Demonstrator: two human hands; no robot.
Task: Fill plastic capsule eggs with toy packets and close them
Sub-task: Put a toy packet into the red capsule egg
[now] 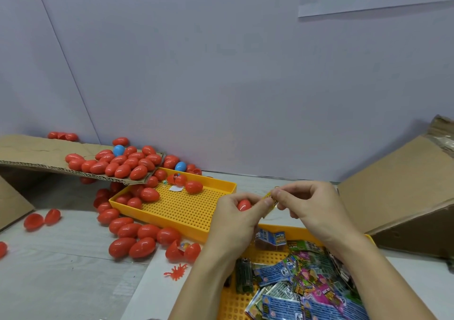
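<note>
Head view looks down on a near yellow perforated tray (245, 302) heaped with toy packets (294, 287) in blue, pink and green foil. They look thin, crinkly and light, likely slippery when stacked; an edge or corner would be the easy place to pinch one. Left of that tray a small red rubbery toy (175, 271) lies on the counter (61, 270), and beyond it loose red capsule eggs (137, 236) are bunched, one of them gaping open.

Above the near tray, both hands meet. The left hand (235, 217) is curled round a red capsule egg (244, 205), cradling it in the palm. The right hand (309, 205) pinches a small yellowish packet (270, 200) between thumb and fingertips, just beside the egg; the left thumb seems to touch the packet too. I would judge the packet is being folded or steered toward the shell. The shells look hard, smooth and light, apt to roll and to squirt from a loose grip, so holding round the belly makes sense.

Farther off, a second yellow tray (186, 209) holds a few eggs with bare room in the middle. A sloping cardboard flap (36, 155) far left carries many more, two blue eggs (119, 150) among them. A cardboard box (393, 196) hems the right side.
</note>
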